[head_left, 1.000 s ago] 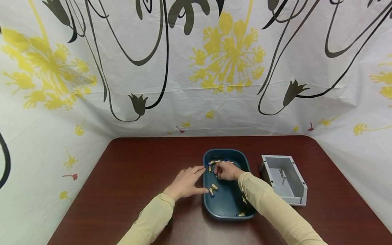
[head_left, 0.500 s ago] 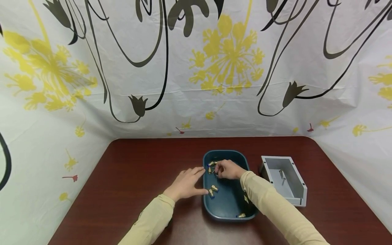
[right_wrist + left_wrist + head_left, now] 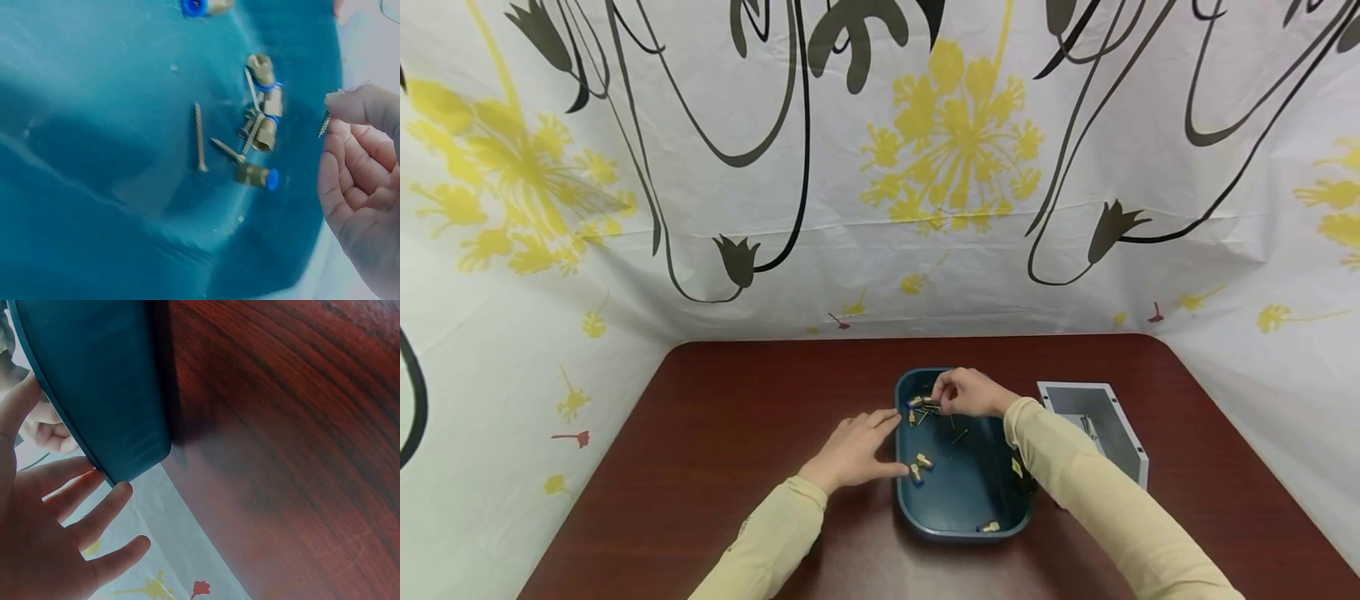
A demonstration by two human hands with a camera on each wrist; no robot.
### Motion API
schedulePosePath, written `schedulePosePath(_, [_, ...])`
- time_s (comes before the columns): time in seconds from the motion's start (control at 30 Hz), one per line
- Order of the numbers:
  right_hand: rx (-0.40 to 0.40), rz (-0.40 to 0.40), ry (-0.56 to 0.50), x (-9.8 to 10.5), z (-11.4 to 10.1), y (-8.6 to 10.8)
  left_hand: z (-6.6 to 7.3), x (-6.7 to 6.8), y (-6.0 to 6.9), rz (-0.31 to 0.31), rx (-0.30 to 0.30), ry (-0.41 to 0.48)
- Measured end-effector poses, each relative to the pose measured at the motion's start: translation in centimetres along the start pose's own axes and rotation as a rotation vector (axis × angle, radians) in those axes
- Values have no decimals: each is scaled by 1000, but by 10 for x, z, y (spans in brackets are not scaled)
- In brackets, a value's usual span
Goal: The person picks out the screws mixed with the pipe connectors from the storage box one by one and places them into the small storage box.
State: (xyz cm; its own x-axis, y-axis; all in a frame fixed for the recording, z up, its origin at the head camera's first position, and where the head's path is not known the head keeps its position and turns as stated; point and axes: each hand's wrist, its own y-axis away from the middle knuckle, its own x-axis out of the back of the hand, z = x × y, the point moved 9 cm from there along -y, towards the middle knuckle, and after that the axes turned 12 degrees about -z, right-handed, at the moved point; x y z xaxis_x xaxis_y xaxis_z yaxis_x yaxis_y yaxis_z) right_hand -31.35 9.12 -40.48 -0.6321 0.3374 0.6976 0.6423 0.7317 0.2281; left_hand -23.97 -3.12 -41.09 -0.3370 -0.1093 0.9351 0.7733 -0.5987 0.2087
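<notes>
A dark teal plastic bin (image 3: 958, 496) holds loose screws (image 3: 199, 139) and several brass fittings (image 3: 252, 175) with blue ends. My right hand (image 3: 972, 393) is over the bin's far end. Between its thumb and forefinger it pinches a small screw (image 3: 324, 124), above the cluster of screws and fittings. My left hand (image 3: 856, 450) is at the bin's left side, fingers spread and fairly straight, with thumb and fingertips touching the rim (image 3: 75, 437). Two fittings (image 3: 923, 462) lie near the left thumb, and another fitting (image 3: 989, 527) near the bin's front edge.
A grey open box (image 3: 1084, 398) stands right of the bin with a few screws (image 3: 1088, 427) inside; the right forearm partly covers it. Both sit on a dark red-brown table (image 3: 760, 417). A patterned white cloth (image 3: 850, 183) hangs behind and beside it.
My right hand has lifted and moved towards the bin's far right with the pinched screw, uncovering screws on the bin floor. The left hand stays at the rim.
</notes>
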Motion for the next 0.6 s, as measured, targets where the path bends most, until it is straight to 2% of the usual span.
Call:
schedulePosePath(0.23, [-27, 9, 7, 20, -1, 14, 1, 2, 1, 7, -1, 5])
schedulePosePath(0.6, [-71, 29, 9, 40, 13, 42, 1, 1, 1, 18, -5, 6])
